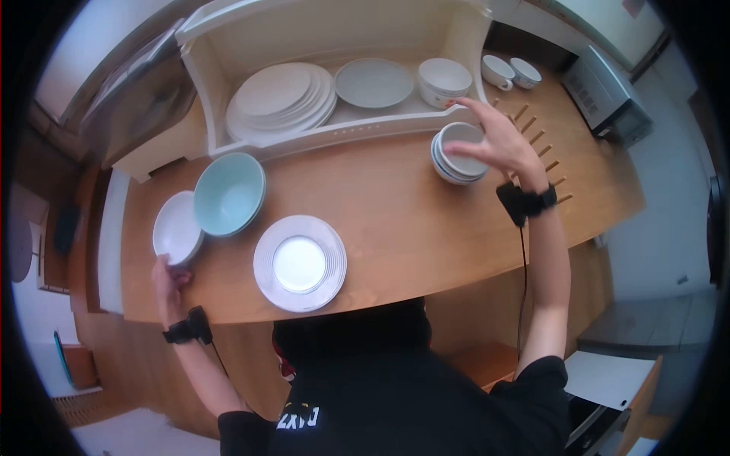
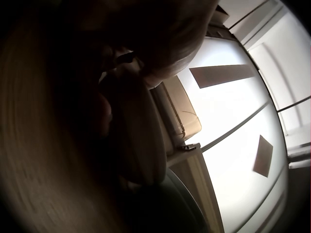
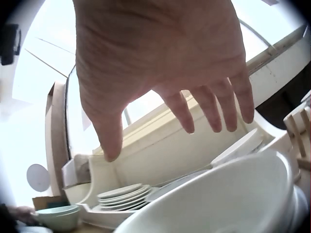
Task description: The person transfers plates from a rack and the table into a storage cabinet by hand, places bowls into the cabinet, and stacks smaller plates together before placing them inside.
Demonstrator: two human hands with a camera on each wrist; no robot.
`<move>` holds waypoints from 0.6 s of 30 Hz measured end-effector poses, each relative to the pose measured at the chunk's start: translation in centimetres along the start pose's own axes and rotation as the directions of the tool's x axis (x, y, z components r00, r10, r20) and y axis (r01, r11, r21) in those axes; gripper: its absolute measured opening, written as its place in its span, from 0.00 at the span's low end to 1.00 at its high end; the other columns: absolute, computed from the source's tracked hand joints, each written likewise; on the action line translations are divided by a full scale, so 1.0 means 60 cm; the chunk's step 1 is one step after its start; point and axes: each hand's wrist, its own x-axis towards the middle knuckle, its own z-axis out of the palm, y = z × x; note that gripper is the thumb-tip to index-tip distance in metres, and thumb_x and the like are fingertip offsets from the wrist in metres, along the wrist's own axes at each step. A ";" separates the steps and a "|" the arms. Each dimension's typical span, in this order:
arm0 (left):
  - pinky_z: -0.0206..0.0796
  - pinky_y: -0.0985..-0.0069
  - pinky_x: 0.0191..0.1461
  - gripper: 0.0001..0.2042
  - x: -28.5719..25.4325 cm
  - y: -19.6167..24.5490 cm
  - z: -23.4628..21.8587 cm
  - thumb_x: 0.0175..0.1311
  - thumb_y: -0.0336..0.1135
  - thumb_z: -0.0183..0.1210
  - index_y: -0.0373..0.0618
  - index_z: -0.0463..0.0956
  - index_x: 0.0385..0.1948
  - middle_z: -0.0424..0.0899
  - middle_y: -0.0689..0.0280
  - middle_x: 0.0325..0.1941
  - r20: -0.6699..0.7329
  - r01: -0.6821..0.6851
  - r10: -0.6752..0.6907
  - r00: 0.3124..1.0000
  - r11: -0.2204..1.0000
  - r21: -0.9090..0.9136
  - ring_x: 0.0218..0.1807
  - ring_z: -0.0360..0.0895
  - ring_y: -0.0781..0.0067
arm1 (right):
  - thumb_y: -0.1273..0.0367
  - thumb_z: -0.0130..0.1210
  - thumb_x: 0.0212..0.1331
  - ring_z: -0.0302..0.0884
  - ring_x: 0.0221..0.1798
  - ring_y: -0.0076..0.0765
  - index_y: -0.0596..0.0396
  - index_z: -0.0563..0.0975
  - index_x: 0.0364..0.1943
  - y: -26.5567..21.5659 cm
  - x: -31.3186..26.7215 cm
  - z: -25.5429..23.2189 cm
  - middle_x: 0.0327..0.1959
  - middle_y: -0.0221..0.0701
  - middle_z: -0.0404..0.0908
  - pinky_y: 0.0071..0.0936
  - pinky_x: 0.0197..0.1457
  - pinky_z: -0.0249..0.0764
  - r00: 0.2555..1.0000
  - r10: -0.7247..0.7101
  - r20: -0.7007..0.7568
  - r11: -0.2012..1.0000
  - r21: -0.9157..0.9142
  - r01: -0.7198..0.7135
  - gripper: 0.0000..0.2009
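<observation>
Looks like a home kitchen or dining corner. Shows it through a wooden tabletop [image 1: 380, 205] set with household bowls [image 1: 230, 191], a cream shelf unit [image 1: 334, 34] holding stacked white plates [image 1: 274, 90], cups [image 1: 497, 70] to the right, and a rack of wooden pegs [image 1: 530, 124]. Includes, near the dim right edge, a boxy appliance [image 1: 604, 93], perhaps a microwave. Has wood-look flooring [image 1: 152, 372] below.

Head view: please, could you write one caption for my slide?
The right hand hovers, fingers spread, over stacked bowls while the left hand grips a white bowl.
</observation>
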 end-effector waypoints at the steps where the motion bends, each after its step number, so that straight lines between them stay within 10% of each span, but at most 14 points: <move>1: 0.64 0.84 0.15 0.18 -0.015 0.003 0.004 0.66 0.47 0.50 0.38 0.74 0.35 0.77 0.64 0.19 -0.014 0.012 -0.012 1.000 0.999 -0.030 0.14 0.73 0.75 | 0.50 0.69 0.46 0.70 0.62 0.54 0.64 0.71 0.58 -0.008 -0.023 0.015 0.59 0.52 0.72 0.40 0.64 0.68 1.000 -0.007 0.012 1.000 0.017 0.007 0.40; 11: 0.61 0.86 0.20 0.17 -0.288 0.038 0.147 0.69 0.48 0.55 0.39 0.75 0.36 0.77 0.69 0.19 0.419 -0.075 -0.043 0.907 0.962 0.262 0.16 0.70 0.84 | 0.53 0.71 0.40 0.67 0.61 0.52 0.52 0.73 0.58 0.005 -0.061 0.121 0.61 0.41 0.71 0.43 0.64 0.66 0.931 0.000 -0.366 0.976 -0.203 -0.080 0.37; 18: 0.61 0.86 0.15 0.19 -0.297 0.035 0.218 0.63 0.44 0.64 0.34 0.72 0.42 0.79 0.65 0.19 0.453 -0.076 -0.056 0.890 0.960 0.269 0.15 0.74 0.82 | 0.54 0.72 0.40 0.66 0.63 0.53 0.53 0.73 0.57 0.017 -0.071 0.123 0.62 0.42 0.70 0.44 0.65 0.65 0.914 -0.016 -0.405 0.989 -0.143 -0.046 0.37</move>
